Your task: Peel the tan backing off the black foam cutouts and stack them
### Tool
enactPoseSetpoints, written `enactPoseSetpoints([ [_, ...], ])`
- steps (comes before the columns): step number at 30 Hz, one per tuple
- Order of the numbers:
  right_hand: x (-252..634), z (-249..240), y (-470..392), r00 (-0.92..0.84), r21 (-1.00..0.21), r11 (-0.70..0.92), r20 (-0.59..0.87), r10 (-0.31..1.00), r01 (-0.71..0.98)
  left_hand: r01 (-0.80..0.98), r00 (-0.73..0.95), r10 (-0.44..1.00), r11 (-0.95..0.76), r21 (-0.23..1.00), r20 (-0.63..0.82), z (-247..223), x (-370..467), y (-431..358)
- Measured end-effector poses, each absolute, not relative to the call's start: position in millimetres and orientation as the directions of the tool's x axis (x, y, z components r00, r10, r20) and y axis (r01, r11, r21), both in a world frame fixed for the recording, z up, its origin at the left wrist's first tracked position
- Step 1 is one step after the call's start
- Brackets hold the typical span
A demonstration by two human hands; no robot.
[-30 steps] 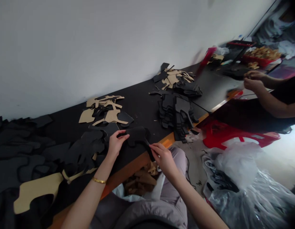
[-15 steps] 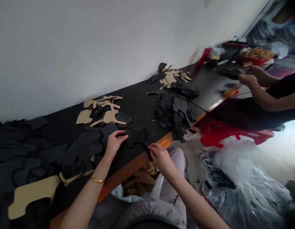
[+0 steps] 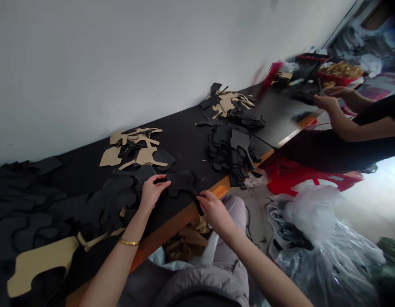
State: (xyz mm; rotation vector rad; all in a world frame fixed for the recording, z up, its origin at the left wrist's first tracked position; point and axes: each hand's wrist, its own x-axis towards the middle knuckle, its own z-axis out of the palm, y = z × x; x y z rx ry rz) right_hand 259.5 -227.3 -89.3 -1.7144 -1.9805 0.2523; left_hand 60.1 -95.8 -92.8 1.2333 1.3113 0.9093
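Note:
A flat black cut-out piece [image 3: 181,182] with a curved outline is held between my two hands, just above the table near its front edge. My left hand [image 3: 152,189] pinches its left end between thumb and fingers. At the narrow right end, the fingers of my right hand [image 3: 211,207] are closed on it. Left of my left hand lies a loose heap of similar black pieces [image 3: 95,204]. Behind it sits a small pile of tan and black pieces [image 3: 146,154]. A stack of black pieces [image 3: 232,147] stands to the right, by the front edge.
Another scrap pile [image 3: 227,102] lies by the wall. At right a co-worker's hands [image 3: 331,98] handle a dark piece near a red basket [image 3: 341,76]. Below are a red stool [image 3: 286,177], plastic bags [image 3: 325,247] and a bag of brown scraps [image 3: 187,243] under the table edge.
My hands and the black piece stay almost in place. The view shifts slightly. The co-worker's hands have moved a little, and a thin piece now sticks up from them.

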Motion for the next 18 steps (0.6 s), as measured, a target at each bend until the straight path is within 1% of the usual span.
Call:
enactPoseSetpoints([
  [4,264.1,-81.5,-224.7,-0.211,-0.363,0.263,0.177,0.961,0.894,0.180,0.086,0.978,0.170,0.969,-0.188,-88.3,61.0,-97.2],
  [6,267.6,-77.2,-223.1,-0.253,-0.360,0.290,0.147,0.956,0.887,0.190,0.085,0.978,0.172,0.967,-0.191,-88.4,60.6,-97.0],
  [9,277.1,-70.2,-223.4,-0.307,-0.393,0.327,0.115,0.945,0.859,0.198,0.091,0.980,0.159,0.967,-0.179,-90.8,59.6,-95.9],
  [11,287.6,-63.5,-226.1,-0.296,-0.437,0.310,0.101,0.950,0.844,0.199,0.096,0.978,0.162,0.966,-0.184,-92.3,59.1,-95.2],
  [13,299.9,-55.5,-230.4,-0.241,-0.495,0.264,0.111,0.964,0.828,0.203,0.093,0.975,0.179,0.963,-0.201,-93.0,58.9,-95.0],
  [16,314.2,-47.2,-237.3,-0.140,-0.572,0.218,0.178,0.974,0.791,0.210,0.084,0.975,0.185,0.960,-0.206,-93.4,58.6,-94.9],
  [18,316.1,-48.2,-241.3,-0.104,-0.596,0.222,0.226,0.968,0.772,0.207,0.087,0.975,0.182,0.961,-0.203,-94.2,58.2,-94.5],
])
